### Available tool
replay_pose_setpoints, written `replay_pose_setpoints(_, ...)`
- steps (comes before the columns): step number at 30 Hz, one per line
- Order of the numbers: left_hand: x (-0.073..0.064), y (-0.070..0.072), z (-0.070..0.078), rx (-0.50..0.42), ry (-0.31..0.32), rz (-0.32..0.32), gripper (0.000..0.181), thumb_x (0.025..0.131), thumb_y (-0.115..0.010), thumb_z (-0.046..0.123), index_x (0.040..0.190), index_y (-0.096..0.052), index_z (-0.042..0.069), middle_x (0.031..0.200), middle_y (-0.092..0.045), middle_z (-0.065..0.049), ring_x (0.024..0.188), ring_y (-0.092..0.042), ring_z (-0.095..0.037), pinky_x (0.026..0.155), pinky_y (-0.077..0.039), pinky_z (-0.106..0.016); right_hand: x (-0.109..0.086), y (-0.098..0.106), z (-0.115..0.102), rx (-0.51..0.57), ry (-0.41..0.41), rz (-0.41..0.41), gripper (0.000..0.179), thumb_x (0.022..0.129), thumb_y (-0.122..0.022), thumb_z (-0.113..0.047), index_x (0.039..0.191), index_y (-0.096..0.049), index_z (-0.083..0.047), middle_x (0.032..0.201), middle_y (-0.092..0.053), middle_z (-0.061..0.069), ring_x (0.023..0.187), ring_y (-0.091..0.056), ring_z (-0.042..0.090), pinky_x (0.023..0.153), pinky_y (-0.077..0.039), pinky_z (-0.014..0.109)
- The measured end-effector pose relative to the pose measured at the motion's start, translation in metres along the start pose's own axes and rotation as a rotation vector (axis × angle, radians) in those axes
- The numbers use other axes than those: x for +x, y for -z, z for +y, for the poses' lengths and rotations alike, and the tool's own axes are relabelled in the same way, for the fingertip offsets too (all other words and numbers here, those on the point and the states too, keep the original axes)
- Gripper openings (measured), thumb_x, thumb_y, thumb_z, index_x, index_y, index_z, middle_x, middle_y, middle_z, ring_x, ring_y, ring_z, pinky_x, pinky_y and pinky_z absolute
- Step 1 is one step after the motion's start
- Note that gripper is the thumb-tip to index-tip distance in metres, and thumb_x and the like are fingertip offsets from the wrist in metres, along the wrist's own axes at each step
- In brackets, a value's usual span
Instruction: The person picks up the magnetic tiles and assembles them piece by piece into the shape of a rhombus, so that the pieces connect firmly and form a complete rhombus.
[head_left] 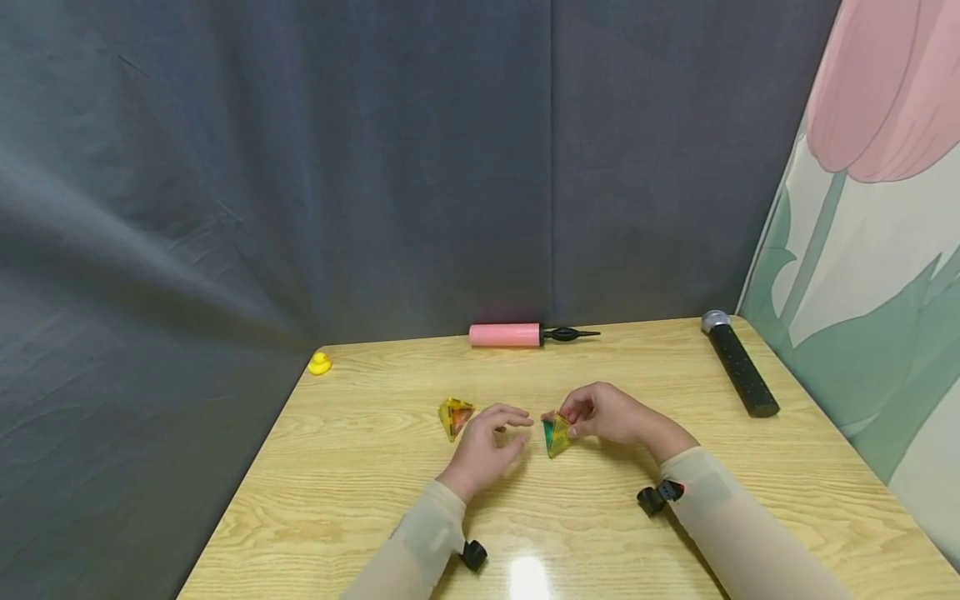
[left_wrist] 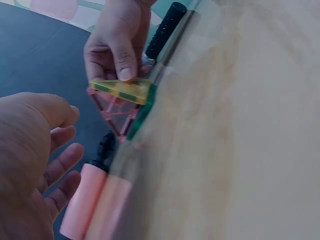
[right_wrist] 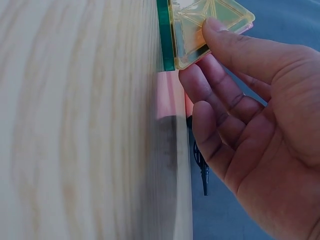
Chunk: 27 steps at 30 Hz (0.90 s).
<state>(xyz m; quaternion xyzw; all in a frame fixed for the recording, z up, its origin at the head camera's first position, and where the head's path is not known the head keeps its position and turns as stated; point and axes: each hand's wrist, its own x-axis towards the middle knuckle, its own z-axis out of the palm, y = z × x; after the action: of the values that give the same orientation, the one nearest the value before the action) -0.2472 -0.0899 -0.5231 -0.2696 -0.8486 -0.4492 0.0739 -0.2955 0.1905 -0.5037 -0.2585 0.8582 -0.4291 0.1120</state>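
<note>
My right hand point(head_left: 611, 414) pinches a small shape of translucent triangular magnetic tiles point(head_left: 558, 437) over the middle of the table. Its yellow tile point(right_wrist: 192, 30) lies under the thumb, a green tile point(right_wrist: 166, 37) stands along the table side, and a pink tile point(left_wrist: 112, 107) shows in the left wrist view. Just left of the shape, my left hand point(head_left: 483, 454) hovers with fingers loosely bent and apart, holding nothing. Beyond that hand, a second group of yellow and orange-red tiles point(head_left: 452, 417) rests on the wood, partly behind the hand.
A pink hand pump point(head_left: 506, 335) with a black nozzle lies along the back edge of the table point(head_left: 360, 500). At the far left corner sits a yellow rubber duck point(head_left: 319, 363). A black microphone point(head_left: 741, 367) lies near the right edge. Behind hangs a dark grey curtain point(head_left: 435, 167).
</note>
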Motion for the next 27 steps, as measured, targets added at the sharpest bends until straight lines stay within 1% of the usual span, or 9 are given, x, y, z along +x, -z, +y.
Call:
replay_pose_setpoints(5,0.002,0.013,0.003,-0.018,-0.015,0.053,0.027,0.098,-0.075,0.012,0.122,-0.076,0.026,0.131,-0.066,0.010,0.124,-0.060,-0.011,0.100,-0.052,-0.048,0.000,0.002,0.000,-0.006,-0.011,0.020,0.018,0.089,-0.084,-0.005,0.102,-0.077,-0.015,0.095,-0.070,-0.001,0.089,-0.066,0.019,0.077,-0.057,0.032)
replay_pose_setpoints(9,0.005,0.027,0.001,-0.032,-0.037,0.106,0.028,0.099,-0.075,0.013,0.124,-0.074,0.025,0.134,-0.064,0.007,0.129,-0.057,-0.016,0.105,-0.050,-0.056,-0.001,0.003,0.004,-0.008,-0.018,0.035,0.019,0.089,-0.084,-0.006,0.104,-0.077,-0.014,0.096,-0.070,-0.001,0.090,-0.065,0.019,0.078,-0.057,0.031)
replay_pose_setpoints(11,0.007,0.035,-0.002,-0.037,-0.040,0.144,0.028,0.099,-0.075,0.013,0.124,-0.075,0.024,0.135,-0.063,0.007,0.129,-0.057,-0.018,0.102,-0.051,-0.059,-0.002,0.004,0.006,-0.008,-0.028,0.046,0.020,0.089,-0.084,-0.006,0.105,-0.077,-0.014,0.096,-0.070,-0.001,0.090,-0.065,0.019,0.078,-0.056,0.031)
replay_pose_setpoints(14,0.009,0.047,-0.009,-0.022,-0.041,0.210,0.028,0.098,-0.076,0.012,0.123,-0.076,0.023,0.134,-0.063,0.006,0.128,-0.058,-0.020,0.100,-0.053,-0.060,-0.001,0.005,0.008,-0.015,-0.039,0.062,0.020,0.089,-0.084,-0.007,0.106,-0.077,-0.015,0.096,-0.070,-0.001,0.090,-0.064,0.019,0.077,-0.056,0.031)
replay_pose_setpoints(17,0.010,0.059,-0.017,-0.002,-0.023,0.255,0.028,0.097,-0.077,0.011,0.123,-0.075,0.021,0.133,-0.064,0.003,0.128,-0.058,-0.020,0.106,-0.049,-0.054,-0.001,0.006,0.010,-0.012,-0.044,0.070,0.020,0.089,-0.084,-0.007,0.106,-0.077,-0.015,0.096,-0.070,-0.001,0.091,-0.064,0.020,0.078,-0.056,0.031)
replay_pose_setpoints(20,0.009,0.070,-0.027,-0.008,0.016,0.261,0.030,0.098,-0.077,0.013,0.126,-0.073,0.021,0.135,-0.063,0.001,0.131,-0.055,-0.018,0.113,-0.043,-0.050,-0.001,0.008,0.011,-0.008,-0.038,0.074,0.019,0.090,-0.084,-0.007,0.107,-0.077,-0.012,0.097,-0.070,-0.001,0.090,-0.065,0.019,0.078,-0.057,0.031)
replay_pose_setpoints(22,0.008,0.077,-0.036,-0.042,0.037,0.259,0.031,0.098,-0.076,0.014,0.129,-0.072,0.020,0.137,-0.063,-0.002,0.131,-0.054,-0.018,0.113,-0.042,-0.053,-0.001,0.008,0.011,-0.003,-0.038,0.077,0.018,0.090,-0.083,-0.007,0.107,-0.077,-0.011,0.097,-0.071,0.000,0.090,-0.065,0.019,0.078,-0.057,0.031)
replay_pose_setpoints(23,0.007,0.079,-0.036,-0.069,0.046,0.262,0.032,0.099,-0.076,0.012,0.130,-0.071,0.017,0.138,-0.062,-0.005,0.131,-0.054,-0.021,0.113,-0.040,-0.057,-0.001,0.009,0.011,-0.002,-0.036,0.078,0.018,0.091,-0.083,-0.007,0.107,-0.077,-0.010,0.097,-0.070,0.000,0.090,-0.065,0.019,0.078,-0.057,0.032)
replay_pose_setpoints(27,0.003,0.087,-0.055,-0.148,0.084,0.245,0.034,0.100,-0.075,0.016,0.134,-0.069,0.016,0.139,-0.061,-0.007,0.132,-0.053,-0.030,0.113,-0.038,-0.061,-0.001,0.010,0.013,0.001,-0.044,0.091,0.017,0.091,-0.083,-0.006,0.107,-0.077,-0.009,0.097,-0.071,0.000,0.090,-0.065,0.020,0.078,-0.057,0.032)
